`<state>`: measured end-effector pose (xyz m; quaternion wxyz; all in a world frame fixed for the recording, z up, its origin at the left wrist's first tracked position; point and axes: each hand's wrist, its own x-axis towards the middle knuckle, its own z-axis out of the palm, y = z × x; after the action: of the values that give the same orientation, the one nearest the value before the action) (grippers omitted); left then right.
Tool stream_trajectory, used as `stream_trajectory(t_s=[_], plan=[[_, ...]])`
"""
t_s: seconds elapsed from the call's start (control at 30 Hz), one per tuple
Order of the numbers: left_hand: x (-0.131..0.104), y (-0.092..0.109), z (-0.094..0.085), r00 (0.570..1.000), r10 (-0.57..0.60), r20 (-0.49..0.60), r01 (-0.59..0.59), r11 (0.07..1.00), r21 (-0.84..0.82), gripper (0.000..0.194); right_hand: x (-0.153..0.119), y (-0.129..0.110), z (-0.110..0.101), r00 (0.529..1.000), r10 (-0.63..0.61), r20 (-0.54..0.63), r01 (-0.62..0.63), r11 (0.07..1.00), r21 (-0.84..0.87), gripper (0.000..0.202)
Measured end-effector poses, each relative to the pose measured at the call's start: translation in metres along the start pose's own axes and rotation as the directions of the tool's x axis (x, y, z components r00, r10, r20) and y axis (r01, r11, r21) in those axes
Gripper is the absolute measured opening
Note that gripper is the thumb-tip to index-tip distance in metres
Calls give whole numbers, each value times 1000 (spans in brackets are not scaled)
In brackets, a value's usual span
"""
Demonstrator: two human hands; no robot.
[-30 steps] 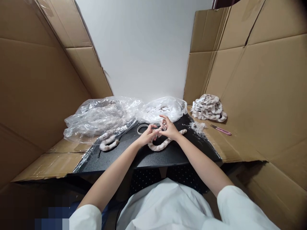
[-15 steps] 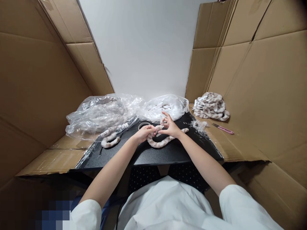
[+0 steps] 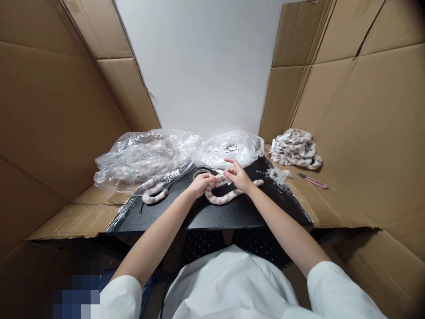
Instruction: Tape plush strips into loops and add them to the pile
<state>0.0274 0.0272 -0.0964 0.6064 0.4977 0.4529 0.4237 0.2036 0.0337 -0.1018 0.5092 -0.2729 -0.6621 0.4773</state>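
A fluffy beige-and-white band (image 3: 223,199) curves over the black table (image 3: 186,217) in front of me. My left hand (image 3: 202,184) pinches one end of it between thumb and fingers. Just to the right, my right hand (image 3: 237,176) has thumb and index finger closed on a small white strip (image 3: 227,180) at that end, its other fingers raised. The band's other end lies by my right wrist. Behind my left hand a thin grey ring (image 3: 200,172) is partly hidden.
Clear plastic bags (image 3: 133,155) of fluffy bands and a bag (image 3: 226,148) of small pieces stand behind. A fluffy pile (image 3: 295,148), fluff (image 3: 279,176) and pink snips (image 3: 314,180) lie right, a loose band (image 3: 154,195) left. Cardboard walls (image 3: 375,133) flank the table.
My right hand's thumb and index finger have come together on the white strip, which has tipped from upright to lying lower across the band's end. My left hand keeps its pinch.
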Motion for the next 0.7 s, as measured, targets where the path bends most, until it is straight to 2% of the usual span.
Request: stream_trajectory(t_s=[0.1, 0.23, 0.4, 0.53, 0.63, 0.7], plan=[[0, -1, 4, 999, 28, 19, -27, 999, -27, 25, -3, 2, 13, 998, 36, 42, -36, 999, -1, 53], [0, -4, 6, 998, 53, 23, -52, 997, -53, 28, -3, 5, 21, 997, 22, -72, -23, 1000, -21, 48], [2, -7, 7, 995, 79, 63, -75, 995, -65, 31, -1, 3, 14, 991, -14, -136, 16, 1000, 17, 50], [1, -7, 7, 990, 80, 115, -73, 995, -60, 30, 0, -1, 2, 981, -98, -166, 105, 994, 35, 76], [-1, -6, 7, 986, 92, 136, -84, 994, -63, 30, 0, -2, -5, 990, -110, -92, 106, 993, -51, 99], [-2, -5, 7, 982, 107, 153, -97, 993, -74, 30, -1, -2, -7, 997, -78, -28, 76, 995, -69, 104]])
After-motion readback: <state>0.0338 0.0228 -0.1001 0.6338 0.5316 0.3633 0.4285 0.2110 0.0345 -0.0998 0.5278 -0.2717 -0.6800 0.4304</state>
